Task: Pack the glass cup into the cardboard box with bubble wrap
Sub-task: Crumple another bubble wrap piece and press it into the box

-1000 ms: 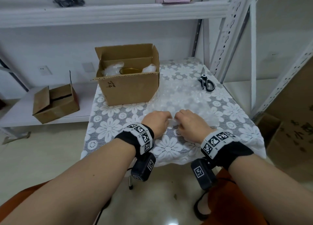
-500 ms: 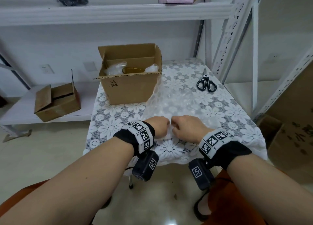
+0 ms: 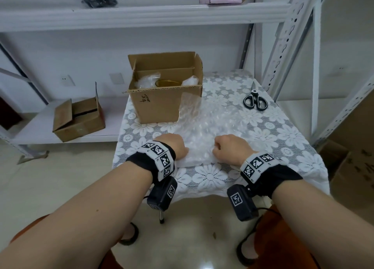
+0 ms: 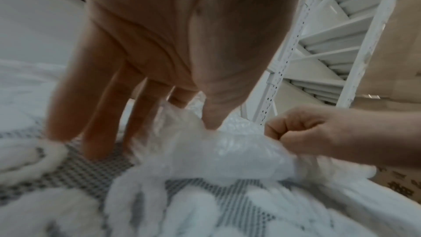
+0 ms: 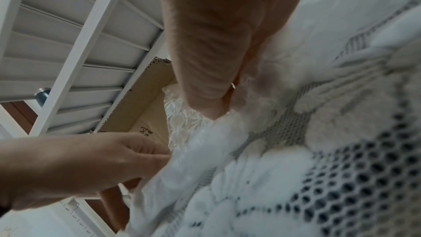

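Pinching the near edge of the bubble wrap (image 3: 204, 125), the left hand (image 3: 174, 145) and the right hand (image 3: 228, 148) are sitting side by side at the near part of the table (image 3: 293, 143), a short gap between them. In the left wrist view the left thumb and fingers are closing on a bunched fold of the sheet, and the right hand's curled fingers are clamping the same edge just to its right. The sheet is lying flat over the lace cloth and is reaching up against the near right corner of the cardboard box (image 3: 159, 105). That box is standing open at the far left of the table, with the rim of the glass cup (image 3: 168, 83) showing inside among clear padding. Scissors (image 3: 255, 101) are lying at the far right, well apart from the hands.
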### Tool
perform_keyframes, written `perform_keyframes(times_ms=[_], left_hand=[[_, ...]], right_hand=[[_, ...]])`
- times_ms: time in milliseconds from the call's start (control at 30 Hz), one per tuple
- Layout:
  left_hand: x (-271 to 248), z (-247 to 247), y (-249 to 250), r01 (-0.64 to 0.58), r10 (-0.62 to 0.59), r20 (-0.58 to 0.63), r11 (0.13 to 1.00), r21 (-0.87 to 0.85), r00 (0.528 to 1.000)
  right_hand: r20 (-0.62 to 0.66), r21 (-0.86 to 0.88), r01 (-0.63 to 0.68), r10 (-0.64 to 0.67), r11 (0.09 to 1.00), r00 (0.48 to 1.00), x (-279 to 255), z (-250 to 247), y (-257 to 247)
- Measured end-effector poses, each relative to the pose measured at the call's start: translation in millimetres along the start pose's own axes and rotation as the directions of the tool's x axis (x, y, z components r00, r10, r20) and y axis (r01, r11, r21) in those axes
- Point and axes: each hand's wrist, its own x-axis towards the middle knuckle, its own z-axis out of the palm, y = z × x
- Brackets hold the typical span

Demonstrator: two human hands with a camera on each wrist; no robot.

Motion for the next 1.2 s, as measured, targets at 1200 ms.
perform_keyframes(times_ms=[1200], left_hand=[[5.3,3.0,12.0,-0.289,0.264,-0.118,0.894,-0.342,0.957]], right_hand=[[-0.212,-0.161,0.088,-0.121,0.983,0.970,-18.2,7.0,9.9]])
